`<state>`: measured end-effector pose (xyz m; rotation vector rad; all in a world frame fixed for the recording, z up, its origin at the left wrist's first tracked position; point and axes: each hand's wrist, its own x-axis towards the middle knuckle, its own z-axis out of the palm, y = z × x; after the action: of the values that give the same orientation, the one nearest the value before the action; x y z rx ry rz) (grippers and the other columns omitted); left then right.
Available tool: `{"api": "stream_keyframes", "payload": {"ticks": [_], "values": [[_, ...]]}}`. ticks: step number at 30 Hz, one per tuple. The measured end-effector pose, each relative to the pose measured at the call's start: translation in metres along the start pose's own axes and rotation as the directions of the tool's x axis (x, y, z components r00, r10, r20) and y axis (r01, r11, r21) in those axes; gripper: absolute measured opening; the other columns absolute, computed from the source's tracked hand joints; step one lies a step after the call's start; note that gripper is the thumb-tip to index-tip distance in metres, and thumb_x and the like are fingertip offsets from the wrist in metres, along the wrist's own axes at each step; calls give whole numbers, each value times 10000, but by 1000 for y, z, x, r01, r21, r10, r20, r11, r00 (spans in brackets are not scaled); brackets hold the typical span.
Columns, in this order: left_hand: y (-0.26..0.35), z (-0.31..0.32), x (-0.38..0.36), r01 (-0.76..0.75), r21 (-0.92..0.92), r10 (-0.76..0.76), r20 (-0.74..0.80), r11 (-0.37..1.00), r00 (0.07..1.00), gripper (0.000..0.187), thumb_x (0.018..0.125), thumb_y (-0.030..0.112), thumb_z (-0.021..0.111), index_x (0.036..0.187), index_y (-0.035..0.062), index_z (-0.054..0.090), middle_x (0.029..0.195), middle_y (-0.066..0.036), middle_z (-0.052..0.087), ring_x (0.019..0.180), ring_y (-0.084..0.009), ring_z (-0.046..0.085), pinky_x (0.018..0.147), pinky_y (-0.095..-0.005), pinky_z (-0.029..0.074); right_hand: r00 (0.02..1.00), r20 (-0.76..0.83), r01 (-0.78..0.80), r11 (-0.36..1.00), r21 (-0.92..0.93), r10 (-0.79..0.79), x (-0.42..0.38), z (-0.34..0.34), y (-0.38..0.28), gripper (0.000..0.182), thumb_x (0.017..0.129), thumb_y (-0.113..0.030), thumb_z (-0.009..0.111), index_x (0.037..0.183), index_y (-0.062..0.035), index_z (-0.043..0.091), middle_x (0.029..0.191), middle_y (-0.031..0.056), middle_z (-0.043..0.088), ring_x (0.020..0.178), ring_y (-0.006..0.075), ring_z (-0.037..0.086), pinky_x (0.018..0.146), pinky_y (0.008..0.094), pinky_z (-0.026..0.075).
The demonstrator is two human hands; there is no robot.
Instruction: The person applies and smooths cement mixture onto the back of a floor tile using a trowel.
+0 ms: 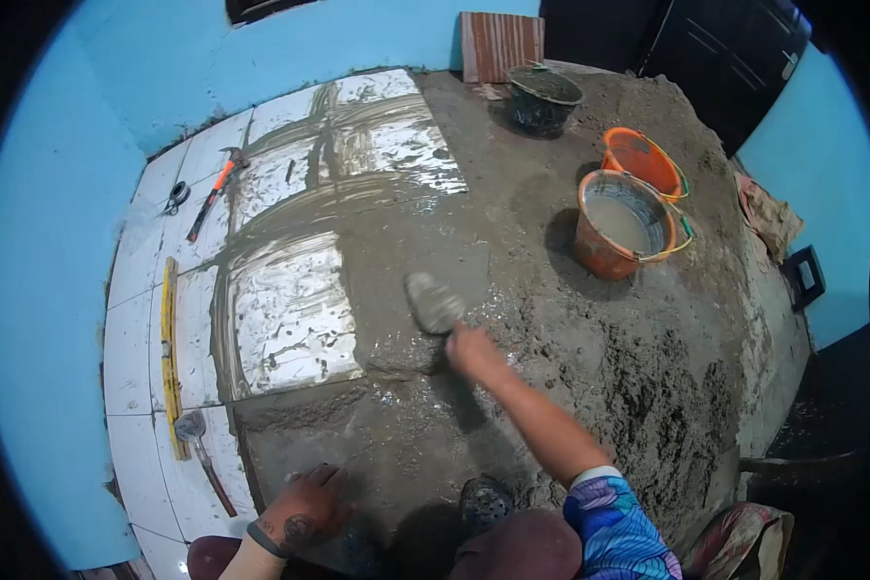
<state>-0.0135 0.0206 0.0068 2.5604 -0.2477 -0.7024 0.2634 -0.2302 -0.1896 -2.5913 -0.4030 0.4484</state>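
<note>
My right hand is closed around the handle of a trowel. The mortar-coated blade is somewhat blurred and lies over wet grey mortar, just right of a smeared white tile. Low in the view, my left hand hangs open beside my knee, fingers pointing right, above the grey floor bed. No object shows in it. Left of that hand, a mallet lies on white tiles, its head touching the lower part of a yellow spirit level.
A hammer and a small dark coil lie on the far left tiles. Two orange buckets stand to the right, the nearer holding grey liquid. A black bucket is behind them. Heaped sand borders the door.
</note>
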Motion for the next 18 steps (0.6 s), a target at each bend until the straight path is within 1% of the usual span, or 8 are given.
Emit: {"api": "stream_keyframes", "payload": {"ticks": [1,4,6,8,11,14,17,18], "values": [[0,2,0,-11,17,11,-4,1000,1000,562,918,275,664,1350,-45,502,1305,-279,564,1189,-463,561,1000,-472,490,998,54,36,999,-21,-34,-10,6,-10,325,925,-212,547,1118,45,589,901,314,676,884,497,659,818,563,526],[3,5,-10,-2,56,2,-14,998,1000,568,921,273,656,1361,-46,492,1312,-281,558,1202,-459,553,1015,-471,480,998,-24,-65,998,-20,65,-10,25,41,330,930,-215,543,1137,40,580,905,323,673,894,502,658,841,566,522],[0,2,-20,70,14,-69,-35,997,997,553,926,294,638,1344,-40,497,1316,-270,556,1227,-447,538,1034,-500,453,966,-76,-253,966,-60,248,-12,-21,71,339,936,-222,544,1157,33,568,922,334,671,913,502,658,863,566,520],[-1,1,-23,141,-92,-143,-15,986,990,525,932,336,608,1301,-26,516,1317,-246,558,1265,-426,513,1059,-558,407,971,-165,-191,976,-107,172,-20,-44,83,343,940,-229,548,1165,29,562,938,335,671,917,497,662,863,568,522],[-8,7,-17,134,-44,-134,-7,990,991,512,943,337,594,1286,-34,509,1308,-252,558,1266,-428,509,1053,-525,425,968,-129,-230,963,-140,213,-10,-48,64,352,937,-214,496,1165,39,581,980,333,678,961,489,669,885,542,531],[4,-4,-7,70,-38,-68,52,997,996,518,953,347,581,1292,-37,506,1321,-262,549,1287,-429,497,1063,-517,419,983,19,-178,979,-101,180,-11,-40,14,375,927,-211,499,1190,46,572,1021,330,675,998,492,659,909,543,521],[5,-4,-1,95,-67,-88,103,993,991,516,957,351,571,1298,-30,507,1328,-267,545,1295,-429,493,1076,-538,397,993,65,-92,990,-104,99,-25,-25,20,395,929,-227,498,1219,33,565,1065,324,669,1037,492,645,940,551,502],[2,-2,-5,79,-62,-75,64,995,995,513,958,351,568,1297,-29,508,1332,-267,543,1296,-430,493,1078,-543,392,974,65,-213,973,-87,219,-26,-19,41,394,933,-235,518,1228,21,563,1081,322,666,1058,486,637,964,552,488]]}}
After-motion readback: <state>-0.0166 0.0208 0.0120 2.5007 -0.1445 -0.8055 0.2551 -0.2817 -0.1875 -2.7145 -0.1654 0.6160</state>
